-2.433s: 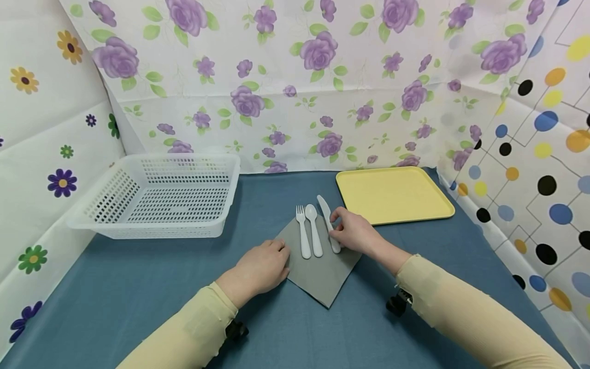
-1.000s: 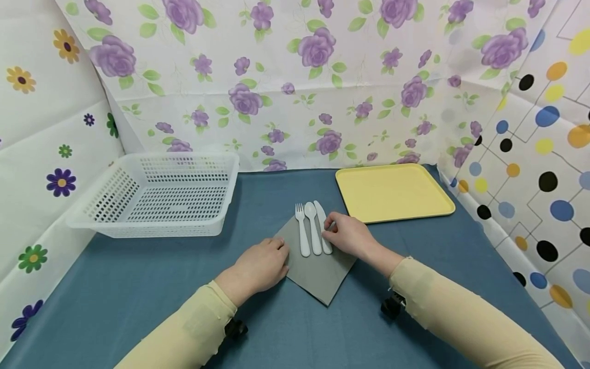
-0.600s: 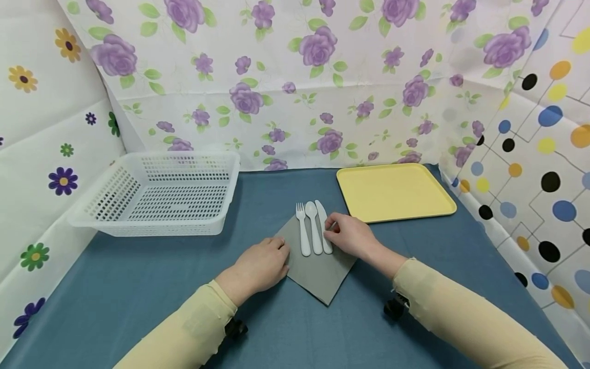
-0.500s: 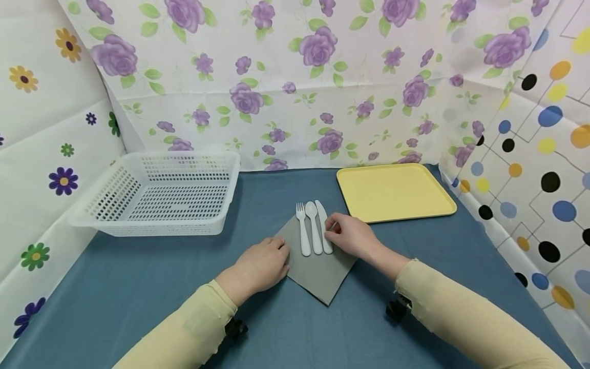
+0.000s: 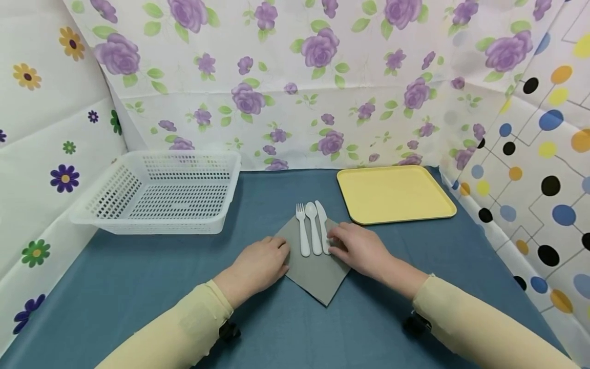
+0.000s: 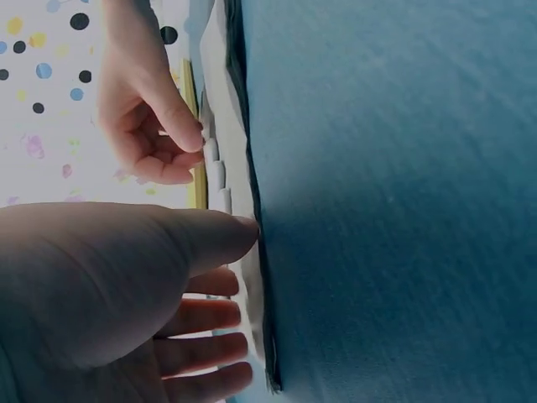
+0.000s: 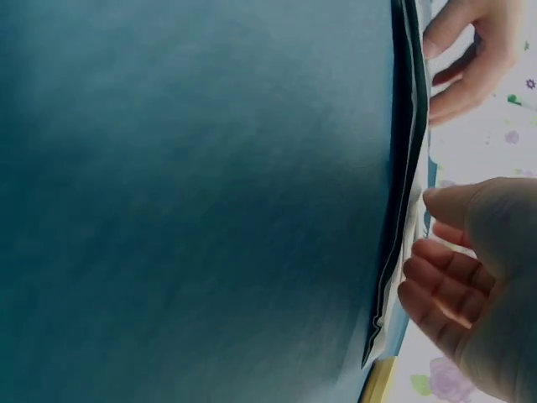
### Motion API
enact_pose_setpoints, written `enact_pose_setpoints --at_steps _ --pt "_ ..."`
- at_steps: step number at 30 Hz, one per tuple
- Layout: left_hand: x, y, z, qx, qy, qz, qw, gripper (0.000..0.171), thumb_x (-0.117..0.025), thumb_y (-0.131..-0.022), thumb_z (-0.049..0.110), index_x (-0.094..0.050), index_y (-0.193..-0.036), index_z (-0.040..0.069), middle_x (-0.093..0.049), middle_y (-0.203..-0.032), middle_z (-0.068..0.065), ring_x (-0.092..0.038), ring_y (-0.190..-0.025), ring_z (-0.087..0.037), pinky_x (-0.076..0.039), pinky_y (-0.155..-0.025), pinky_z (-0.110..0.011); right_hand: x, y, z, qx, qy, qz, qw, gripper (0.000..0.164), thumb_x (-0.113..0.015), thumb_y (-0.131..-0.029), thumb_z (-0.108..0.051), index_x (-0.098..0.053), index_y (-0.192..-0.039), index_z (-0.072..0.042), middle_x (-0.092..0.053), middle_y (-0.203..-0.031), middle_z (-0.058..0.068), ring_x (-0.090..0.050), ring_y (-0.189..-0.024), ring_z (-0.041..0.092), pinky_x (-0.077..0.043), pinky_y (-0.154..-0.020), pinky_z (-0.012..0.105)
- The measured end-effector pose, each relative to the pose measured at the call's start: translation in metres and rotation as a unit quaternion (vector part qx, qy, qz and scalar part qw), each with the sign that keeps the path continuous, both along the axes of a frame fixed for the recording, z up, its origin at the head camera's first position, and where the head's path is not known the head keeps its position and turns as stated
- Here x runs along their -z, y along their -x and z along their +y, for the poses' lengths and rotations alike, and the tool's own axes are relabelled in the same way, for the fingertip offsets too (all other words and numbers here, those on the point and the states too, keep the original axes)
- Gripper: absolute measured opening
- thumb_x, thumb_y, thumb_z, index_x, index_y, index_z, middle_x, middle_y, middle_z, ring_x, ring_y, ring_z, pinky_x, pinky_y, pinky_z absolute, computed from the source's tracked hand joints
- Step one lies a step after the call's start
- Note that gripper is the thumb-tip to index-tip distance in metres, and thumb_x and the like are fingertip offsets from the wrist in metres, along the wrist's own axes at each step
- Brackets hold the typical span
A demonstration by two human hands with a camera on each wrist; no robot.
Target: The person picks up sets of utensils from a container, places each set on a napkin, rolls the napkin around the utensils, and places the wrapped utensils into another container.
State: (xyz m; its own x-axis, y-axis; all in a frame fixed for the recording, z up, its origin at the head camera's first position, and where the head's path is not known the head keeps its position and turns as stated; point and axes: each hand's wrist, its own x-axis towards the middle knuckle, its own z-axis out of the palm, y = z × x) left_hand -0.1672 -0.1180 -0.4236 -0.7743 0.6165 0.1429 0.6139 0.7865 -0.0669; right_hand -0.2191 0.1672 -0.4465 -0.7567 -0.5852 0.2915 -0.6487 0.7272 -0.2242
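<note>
Head view: white fork (image 5: pixel 303 236), spoon (image 5: pixel 314 230) and table knife (image 5: pixel 322 223) lie on the folded napkin (image 5: pixel 318 279). The left hand (image 5: pixel 259 265), fingers extended, touches its edge; the relaxed, unladen right hand (image 5: pixel 362 249) could brush the knife askew.

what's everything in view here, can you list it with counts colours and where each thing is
Napkin: 1, grey, centre, between the hands
Fork: 1, white, on the napkin, leftmost of three
Spoon: 1, white, on the napkin, in the middle
Knife: 1, white, on the napkin, rightmost
Basket: 1, white, back left
Tray: 1, yellow, back right
Tablecloth: 1, blue, under everything
Patterned sheets: 3, white with coloured prints, left, back and right
Wrist devices: 2, black, one at each wrist
Sleeves: 2, pale yellow, one per arm
Left hand: 1, bare, at the napkin's left corner
Right hand: 1, bare, beside the knife
</note>
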Motion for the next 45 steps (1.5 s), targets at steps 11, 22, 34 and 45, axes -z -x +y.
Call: enact_pose_setpoints --at_steps 11,22,34,45 --pt "0.005 -0.001 0.003 0.055 0.017 0.078 0.9953 0.035 -0.091 -0.095 0.029 -0.08 -0.121 0.009 -0.077 -0.122 -0.006 -0.073 -0.114 -0.024 -0.062 -0.099 -0.04 -0.002 -0.015 0.014 -0.096 -0.03 0.044 0.994 0.031 -0.089 -0.098 -0.028 -0.078 -0.124 -0.015 -0.071 -0.117 -0.002 -0.066 -0.105 0.017 -0.063 -0.083 0.037" --pt "0.011 -0.017 0.007 0.094 -0.022 0.061 0.9935 0.033 -0.085 -0.101 0.033 -0.078 -0.125 0.011 -0.076 -0.121 -0.004 -0.072 -0.113 -0.021 -0.06 -0.101 -0.039 -0.001 -0.024 0.029 -0.172 -0.035 0.012 0.984 0.046 -0.091 -0.094 -0.04 -0.077 -0.131 -0.016 -0.071 -0.128 -0.003 -0.064 -0.117 0.016 -0.062 -0.093 0.037" --pt "0.015 -0.026 0.01 0.106 -0.01 0.043 0.9934 0.04 -0.083 -0.103 0.037 -0.076 -0.133 0.011 -0.074 -0.13 -0.005 -0.071 -0.118 -0.021 -0.06 -0.103 -0.039 -0.003 -0.032 0.036 -0.182 -0.062 -0.007 0.981 0.04 -0.094 -0.093 -0.031 -0.077 -0.127 -0.018 -0.071 -0.127 -0.002 -0.069 -0.117 0.015 -0.062 -0.101 0.041" --pt "0.02 -0.029 0.013 0.103 -0.011 0.042 0.9937 0.037 -0.084 -0.102 0.035 -0.077 -0.129 0.011 -0.074 -0.129 -0.004 -0.07 -0.116 -0.02 -0.061 -0.098 -0.033 -0.004 -0.035 0.032 -0.214 -0.07 0.059 0.972 0.022 -0.092 -0.094 -0.021 -0.082 -0.113 -0.017 -0.074 -0.116 -0.004 -0.07 -0.104 0.011 -0.063 -0.086 0.03"
